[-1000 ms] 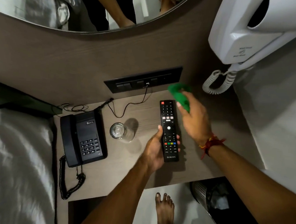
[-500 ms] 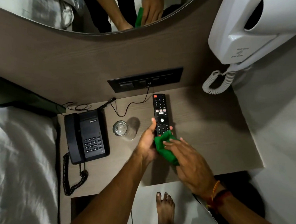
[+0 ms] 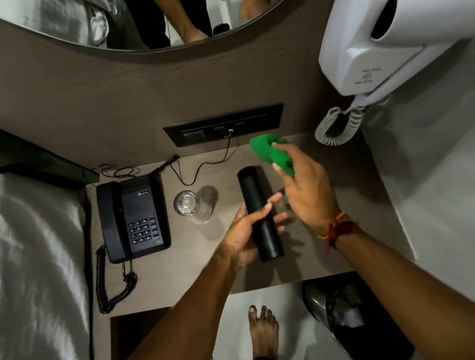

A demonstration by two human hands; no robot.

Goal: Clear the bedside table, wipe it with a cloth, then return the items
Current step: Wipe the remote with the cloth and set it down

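My left hand (image 3: 245,231) grips a black TV remote (image 3: 259,209) above the wooden bedside table (image 3: 318,258), with the remote's plain back side facing up. My right hand (image 3: 303,190) holds a bunched green cloth (image 3: 272,152) above the far end of the remote, near the wall. A black desk phone (image 3: 134,217) with a coiled cord lies on the table's left side. Between the phone and the remote stands an empty drinking glass (image 3: 188,204).
A black switch panel (image 3: 223,126) with a thin cable plugged in sits on the wall behind the table. A white wall hair dryer (image 3: 380,46) hangs at upper right. A bed with white sheets (image 3: 22,263) lies left. A mesh bin (image 3: 342,316) and my bare foot (image 3: 262,330) are below the table edge.
The remote has been turned over from buttons-up to back-up in my left hand. My right hand moved the cloth from the remote's near end up to its far end.
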